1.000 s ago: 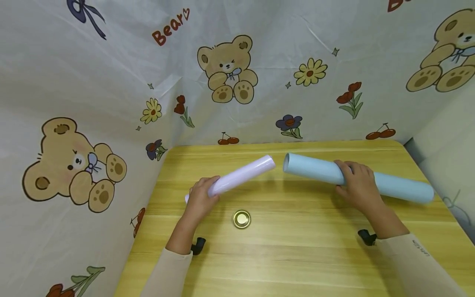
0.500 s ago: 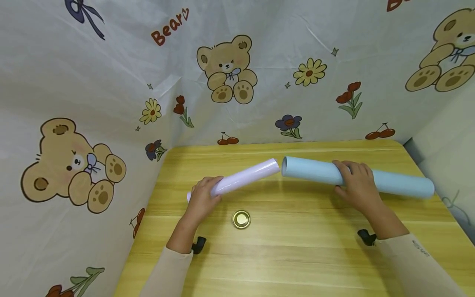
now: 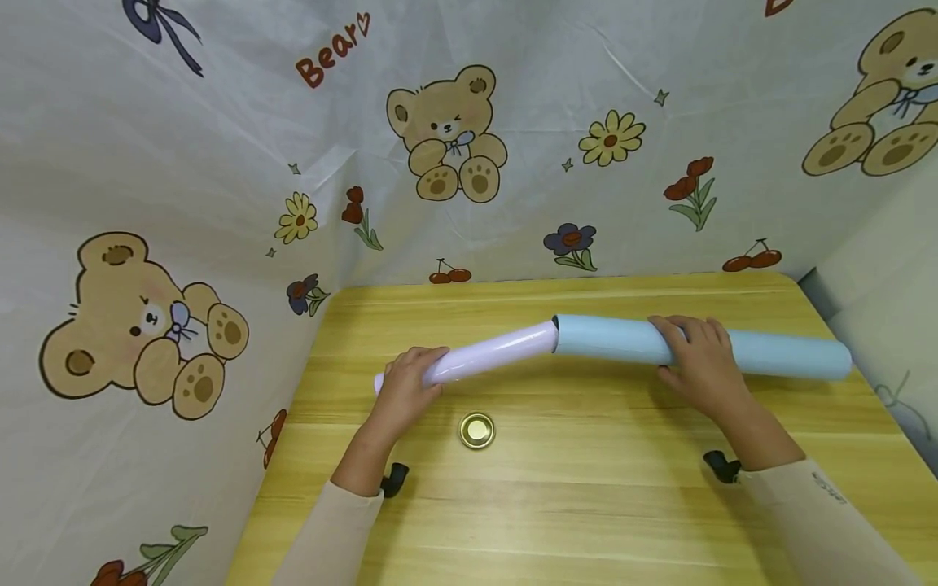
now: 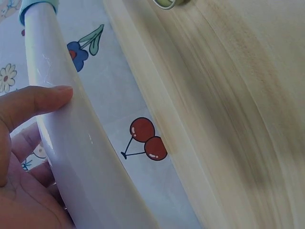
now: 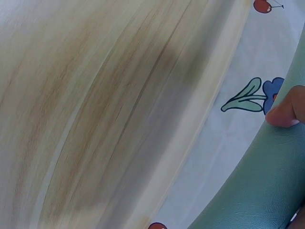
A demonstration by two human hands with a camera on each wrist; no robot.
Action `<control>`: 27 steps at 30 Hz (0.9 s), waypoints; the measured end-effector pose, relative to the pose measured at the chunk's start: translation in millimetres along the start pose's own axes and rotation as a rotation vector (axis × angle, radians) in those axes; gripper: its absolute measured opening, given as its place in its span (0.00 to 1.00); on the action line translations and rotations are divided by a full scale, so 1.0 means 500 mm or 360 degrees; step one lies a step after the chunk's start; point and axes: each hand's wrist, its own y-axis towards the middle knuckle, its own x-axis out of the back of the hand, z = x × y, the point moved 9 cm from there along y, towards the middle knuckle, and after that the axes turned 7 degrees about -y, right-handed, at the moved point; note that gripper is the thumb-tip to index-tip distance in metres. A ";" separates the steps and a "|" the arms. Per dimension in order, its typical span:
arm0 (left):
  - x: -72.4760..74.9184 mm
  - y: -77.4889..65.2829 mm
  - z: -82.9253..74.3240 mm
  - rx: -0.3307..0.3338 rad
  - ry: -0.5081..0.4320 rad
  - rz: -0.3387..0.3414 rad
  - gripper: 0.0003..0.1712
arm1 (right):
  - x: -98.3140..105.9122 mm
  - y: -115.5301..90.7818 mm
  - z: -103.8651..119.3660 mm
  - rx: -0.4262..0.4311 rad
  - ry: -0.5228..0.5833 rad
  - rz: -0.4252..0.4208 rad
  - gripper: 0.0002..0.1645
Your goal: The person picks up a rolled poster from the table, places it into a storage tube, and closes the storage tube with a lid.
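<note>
My left hand point(image 3: 407, 384) grips a glossy lilac tube point(image 3: 498, 352) near its left end, thumb on one side and fingers on the other. My right hand point(image 3: 705, 365) holds a wider light-blue tube point(image 3: 611, 338) around its middle. The lilac tube's right end sits at the blue tube's open left mouth. In the left wrist view the blue rim point(image 4: 53, 4) surrounds the lilac tip; how deep it goes is hidden. The two tubes meet at a slight angle, above the table.
A small round gold lid-like piece point(image 3: 477, 430) lies on the wood-grain table point(image 3: 572, 505), right of my left wrist. Behind and to the left hangs a white cloth point(image 3: 528, 163) printed with bears and flowers. Black wrist-camera parts point(image 3: 722, 467) show beside both wrists.
The lilac tube has moved right and the blue tube slightly left, closing the gap between their ends. The blue tube's right end has risen, so it lies more level. Both hands keep their grip.
</note>
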 end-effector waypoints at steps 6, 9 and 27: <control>-0.004 0.005 -0.010 -0.0033 0.0053 0.0028 0.34 | 0.000 0.000 0.010 0.0046 -0.0011 -0.0001 0.56; -0.005 0.006 -0.014 -0.0048 0.0080 0.0037 0.34 | 0.000 -0.001 0.016 0.0081 -0.0013 -0.0003 0.56; -0.012 0.009 -0.045 -0.0234 0.0231 -0.0051 0.31 | -0.005 -0.003 0.044 0.0198 -0.0037 -0.0013 0.57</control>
